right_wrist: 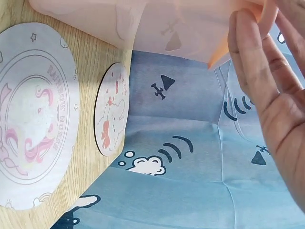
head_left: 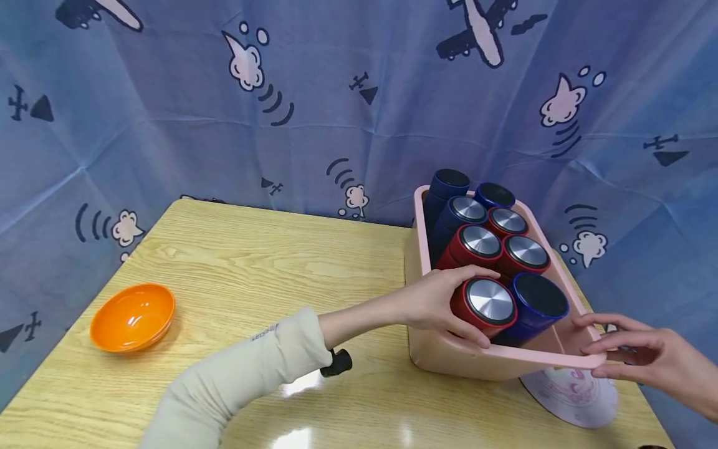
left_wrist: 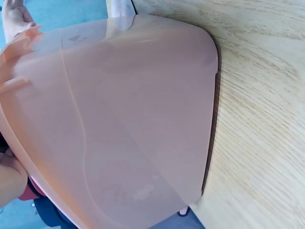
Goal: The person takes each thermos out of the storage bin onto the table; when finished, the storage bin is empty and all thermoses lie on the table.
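Note:
A pink plastic bin point(head_left: 417, 340) on the table holds several upright thermos flasks, red and blue ones with silver or black tops. My left hand point(head_left: 434, 304) reaches over the bin's near wall and grips the nearest red thermos flask point(head_left: 489, 300) around its top, thumb on the near side. A blue thermos flask point(head_left: 540, 299) with a black top stands right beside it. At the bin's near right corner, my right hand point(head_left: 653, 355) pinches the rim, fingers above and thumb below. The bin's outer wall point(left_wrist: 128, 114) fills much of the left wrist view.
An orange bowl point(head_left: 133, 317) sits at the table's left. A round mat point(head_left: 594, 411) with a pink horse print lies by the bin's right corner; a second round mat point(right_wrist: 113, 109) shows in the right wrist view. Blue patterned curtain point(head_left: 314, 106) hangs behind.

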Action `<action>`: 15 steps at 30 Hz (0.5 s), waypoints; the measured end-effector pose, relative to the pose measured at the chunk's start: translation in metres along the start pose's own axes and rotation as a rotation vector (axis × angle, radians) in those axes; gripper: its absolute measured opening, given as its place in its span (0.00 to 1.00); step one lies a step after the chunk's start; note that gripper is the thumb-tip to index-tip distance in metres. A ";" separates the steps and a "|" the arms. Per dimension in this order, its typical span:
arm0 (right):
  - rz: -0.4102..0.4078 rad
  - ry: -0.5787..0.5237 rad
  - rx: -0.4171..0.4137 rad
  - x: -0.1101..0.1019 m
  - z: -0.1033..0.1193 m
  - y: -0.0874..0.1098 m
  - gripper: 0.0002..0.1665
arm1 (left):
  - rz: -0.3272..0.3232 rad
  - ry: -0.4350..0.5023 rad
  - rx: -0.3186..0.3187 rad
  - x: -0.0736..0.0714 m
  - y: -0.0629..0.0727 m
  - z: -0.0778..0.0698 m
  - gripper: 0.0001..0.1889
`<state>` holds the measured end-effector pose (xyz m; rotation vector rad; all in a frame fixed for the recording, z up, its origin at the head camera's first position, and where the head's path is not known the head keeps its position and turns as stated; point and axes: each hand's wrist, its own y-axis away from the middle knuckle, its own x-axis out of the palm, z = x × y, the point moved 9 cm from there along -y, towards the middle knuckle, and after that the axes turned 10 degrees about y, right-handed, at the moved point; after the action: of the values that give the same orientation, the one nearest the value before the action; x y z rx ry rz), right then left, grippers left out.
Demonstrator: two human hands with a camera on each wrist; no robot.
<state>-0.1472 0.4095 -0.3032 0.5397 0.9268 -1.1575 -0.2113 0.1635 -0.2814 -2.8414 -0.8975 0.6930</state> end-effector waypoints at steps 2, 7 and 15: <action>0.013 -0.041 -0.023 0.001 0.001 -0.002 0.19 | 0.003 -0.016 -0.005 0.000 -0.001 0.001 0.43; 0.047 -0.151 -0.066 0.002 0.003 -0.005 0.20 | 0.017 -0.096 -0.006 -0.001 -0.003 0.001 0.42; 0.071 -0.029 -0.054 0.000 0.001 -0.008 0.21 | 0.009 -0.175 0.057 -0.003 -0.007 -0.001 0.39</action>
<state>-0.1543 0.4058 -0.3019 0.5072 0.9050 -1.0711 -0.2166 0.1673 -0.2783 -2.7701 -0.8729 0.9643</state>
